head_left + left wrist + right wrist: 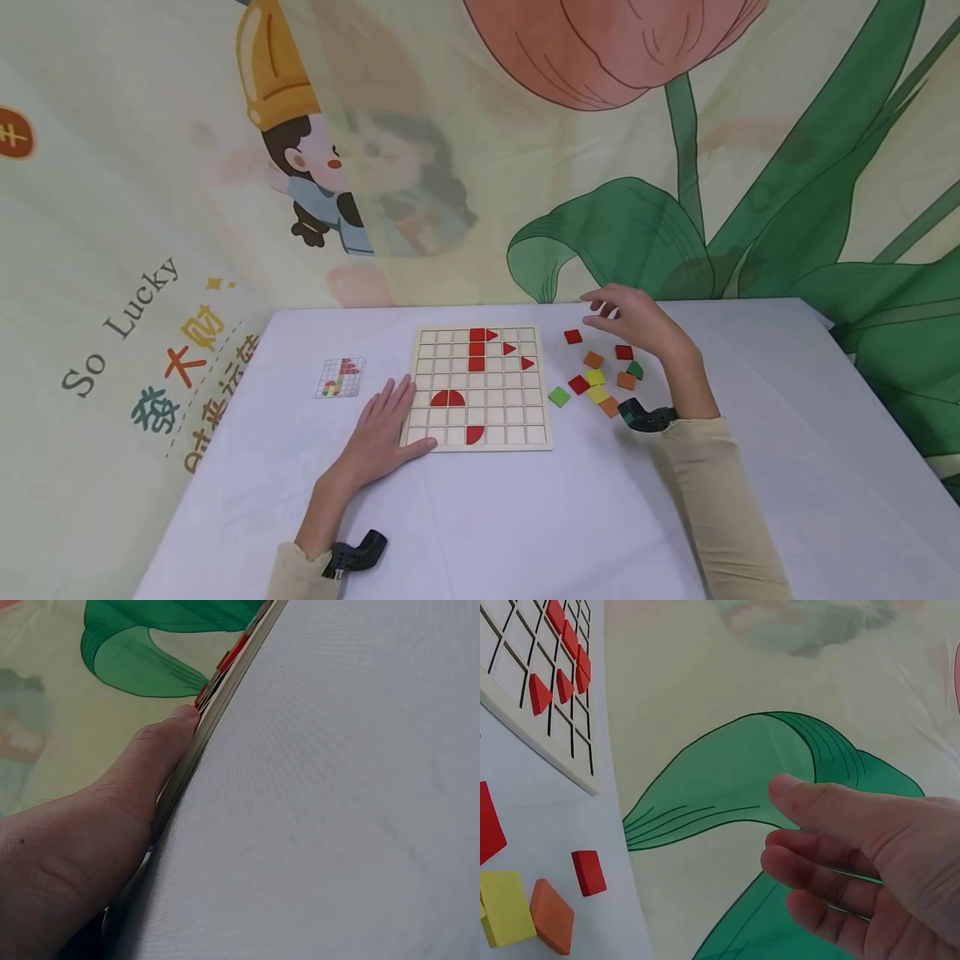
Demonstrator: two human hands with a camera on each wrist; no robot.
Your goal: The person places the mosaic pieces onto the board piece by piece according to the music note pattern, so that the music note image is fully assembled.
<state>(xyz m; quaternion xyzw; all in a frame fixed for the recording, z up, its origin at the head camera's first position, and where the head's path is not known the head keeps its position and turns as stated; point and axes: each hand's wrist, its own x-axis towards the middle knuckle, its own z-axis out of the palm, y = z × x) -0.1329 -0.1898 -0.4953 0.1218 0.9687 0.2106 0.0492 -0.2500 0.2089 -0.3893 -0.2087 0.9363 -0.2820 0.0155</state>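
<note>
A square wooden grid board (442, 362) lies on the table. My left hand (378, 433) rests with extended fingers along its left edge, the thumb (169, 742) touching the front corner. Red squares (476, 349) and triangles (509, 349) sit in upper cells; two red quarter circles (447, 399) form a half disc lower down, with another quarter circle (475, 434) near the front. My right hand (633, 317) hovers above the back of the loose pieces, fingers loosely bent. Between its thumb and fingers (810, 859) nothing shows. A red square (573, 337) lies nearest it on the left.
Loose orange (626, 381), yellow (596, 377), red (578, 384) and green pieces (559, 397) lie scattered right of the board. A small pattern card (340, 378) lies to its left. Behind the white table (487, 517) hangs a printed cloth (450, 275).
</note>
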